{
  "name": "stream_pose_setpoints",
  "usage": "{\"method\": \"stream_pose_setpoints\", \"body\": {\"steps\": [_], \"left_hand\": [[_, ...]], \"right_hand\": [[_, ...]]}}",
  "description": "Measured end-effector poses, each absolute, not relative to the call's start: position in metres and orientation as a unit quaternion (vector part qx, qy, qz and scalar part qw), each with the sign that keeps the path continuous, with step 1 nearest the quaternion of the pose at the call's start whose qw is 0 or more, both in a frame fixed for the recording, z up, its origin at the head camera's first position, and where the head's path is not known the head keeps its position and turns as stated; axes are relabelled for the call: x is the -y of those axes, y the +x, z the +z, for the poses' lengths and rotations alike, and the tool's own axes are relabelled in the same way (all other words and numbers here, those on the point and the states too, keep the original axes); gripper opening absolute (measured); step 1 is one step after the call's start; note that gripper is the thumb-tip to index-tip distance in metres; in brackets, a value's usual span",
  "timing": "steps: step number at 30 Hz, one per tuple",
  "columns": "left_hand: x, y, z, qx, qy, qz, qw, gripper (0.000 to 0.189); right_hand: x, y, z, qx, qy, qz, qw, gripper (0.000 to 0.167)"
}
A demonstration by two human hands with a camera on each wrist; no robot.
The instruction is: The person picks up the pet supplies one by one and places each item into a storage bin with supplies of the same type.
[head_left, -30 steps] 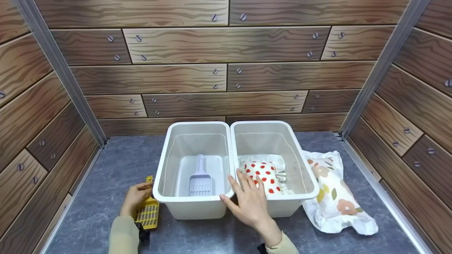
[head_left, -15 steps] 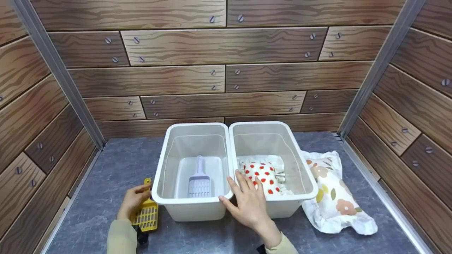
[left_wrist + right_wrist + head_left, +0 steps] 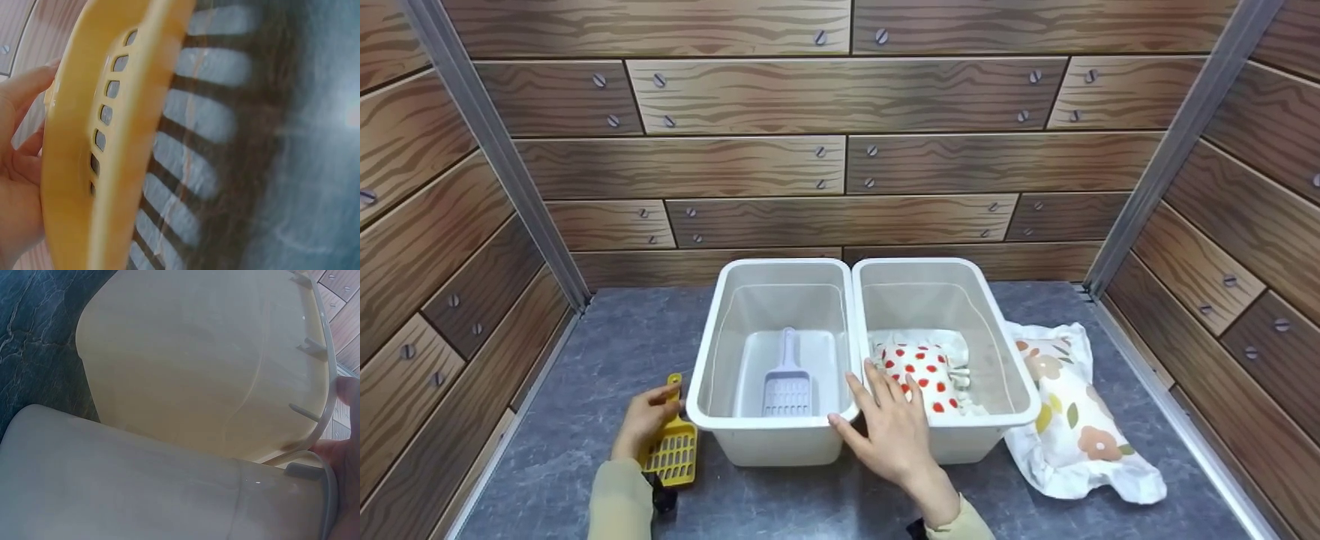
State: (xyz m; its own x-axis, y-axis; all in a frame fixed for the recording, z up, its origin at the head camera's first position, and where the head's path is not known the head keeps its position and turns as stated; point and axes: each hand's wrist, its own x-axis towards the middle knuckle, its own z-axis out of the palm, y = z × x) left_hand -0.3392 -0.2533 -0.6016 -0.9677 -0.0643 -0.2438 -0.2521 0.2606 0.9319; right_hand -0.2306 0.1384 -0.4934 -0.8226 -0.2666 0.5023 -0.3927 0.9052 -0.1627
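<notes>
By the left side of the tubs, my left hand (image 3: 645, 421) grips a yellow litter scoop (image 3: 679, 455) by its handle, the slotted end toward me. The left wrist view shows the scoop (image 3: 70, 146) on edge, casting a slotted shadow on the tabletop. My right hand (image 3: 894, 436) rests spread over the adjoining front rims of two white tubs, the left tub (image 3: 769, 424) and the right tub (image 3: 986, 420). A lilac litter scoop (image 3: 787, 386) lies inside the left tub. Inside the right one is a small strawberry-print pillow (image 3: 926, 367), partly covered by my fingers.
A larger flower-print pillow (image 3: 1069, 412) lies against the right tub's outer side. Wood-patterned walls (image 3: 780, 169) enclose the dark grey tabletop (image 3: 622, 322) at the back and both sides.
</notes>
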Motion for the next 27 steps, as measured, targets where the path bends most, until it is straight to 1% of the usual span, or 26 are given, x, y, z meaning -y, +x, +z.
{"method": "stream_pose_setpoints", "body": {"steps": [8,15,27], "left_hand": [[0.255,-0.338,-0.598,-0.791,-0.107,0.598,0.081,0.055],[0.255,-0.339,-0.594,-0.797,-0.090,0.595,0.052,0.053],[0.258,-0.341,-0.587,-0.801,-0.091,0.589,0.050,0.053]], "right_hand": [[-0.138,-0.231,-0.494,0.945,0.175,0.131,0.245,0.062],[-0.138,-0.231,-0.494,0.945,0.173,0.140,0.239,0.062],[-0.138,-0.231,-0.493,0.949,0.170,0.133,0.229,0.062]]}}
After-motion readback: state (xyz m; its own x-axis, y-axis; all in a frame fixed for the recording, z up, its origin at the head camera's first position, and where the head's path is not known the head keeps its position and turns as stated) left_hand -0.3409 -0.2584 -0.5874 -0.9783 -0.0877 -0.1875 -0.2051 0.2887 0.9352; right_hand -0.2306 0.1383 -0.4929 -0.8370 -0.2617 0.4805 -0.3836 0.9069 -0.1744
